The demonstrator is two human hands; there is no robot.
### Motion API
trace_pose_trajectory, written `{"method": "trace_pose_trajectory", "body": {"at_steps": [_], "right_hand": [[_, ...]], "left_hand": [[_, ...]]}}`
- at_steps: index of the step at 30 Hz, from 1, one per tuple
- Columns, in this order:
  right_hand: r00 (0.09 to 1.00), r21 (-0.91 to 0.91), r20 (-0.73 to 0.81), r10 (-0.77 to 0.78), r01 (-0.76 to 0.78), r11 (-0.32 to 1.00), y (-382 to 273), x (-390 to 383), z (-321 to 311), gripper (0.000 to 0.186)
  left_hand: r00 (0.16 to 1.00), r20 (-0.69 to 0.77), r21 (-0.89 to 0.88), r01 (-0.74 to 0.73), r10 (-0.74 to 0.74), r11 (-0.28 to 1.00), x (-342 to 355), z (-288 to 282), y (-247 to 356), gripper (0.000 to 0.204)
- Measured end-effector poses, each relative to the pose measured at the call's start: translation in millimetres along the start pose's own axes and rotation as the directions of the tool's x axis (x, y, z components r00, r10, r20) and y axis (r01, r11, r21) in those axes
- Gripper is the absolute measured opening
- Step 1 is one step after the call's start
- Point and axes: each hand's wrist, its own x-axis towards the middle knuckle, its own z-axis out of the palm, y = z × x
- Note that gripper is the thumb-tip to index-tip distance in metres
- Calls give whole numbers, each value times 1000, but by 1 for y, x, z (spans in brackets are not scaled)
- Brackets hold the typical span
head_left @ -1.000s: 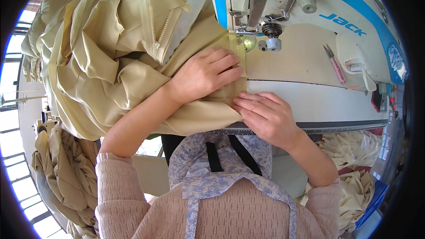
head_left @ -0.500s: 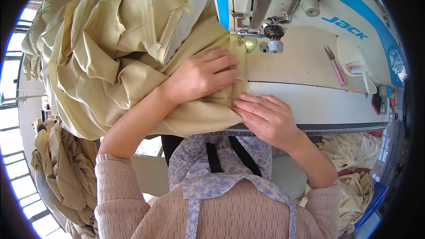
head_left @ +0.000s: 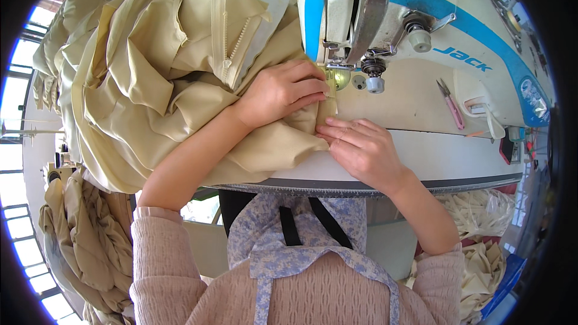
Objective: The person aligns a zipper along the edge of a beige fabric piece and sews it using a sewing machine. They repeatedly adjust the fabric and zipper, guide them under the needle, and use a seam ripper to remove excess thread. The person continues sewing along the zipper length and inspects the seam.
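Observation:
A large beige garment lies bunched on the sewing machine table, one edge running to the machine's needle area. My left hand presses on the cloth just before the presser foot, fingers close together and bent over a fold. Nearer to me, my right hand pinches the garment's edge between thumb and fingers. Between the hands and the foot shows a short pale strip along that edge. An off-white zipper, partly open at one end, lies on the heaped cloth beyond my left forearm.
The white and blue sewing machine arches over the table's right side. Pink-handled thread snips lie under its arm. A measuring tape runs along the table's front edge. More beige fabric hangs at left and lies piled at lower right.
The garment's edge has moved farther in toward the needle, and less of the pale strip shows before the foot. Both hands stay on the cloth. The whole view has shifted slightly.

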Motion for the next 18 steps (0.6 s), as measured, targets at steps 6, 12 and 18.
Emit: {"method": "trace_pose_trajectory", "body": {"at_steps": [6, 12, 18], "right_hand": [[1000, 16, -25, 7, -7, 1000, 1, 0, 0, 11], [1000, -13, -14, -2, 2, 1000, 6, 2, 2, 16], [999, -27, -44, 3, -4, 1000, 11, 5, 4, 17]], "left_hand": [[1000, -8, 16, -26, 27, 1000, 5, -1, 1, 15], [997, 13, 38, -79, 78, 996, 7, -5, -7, 16], [996, 17, 100, -91, 90, 991, 9, -3, -11, 18]]}}
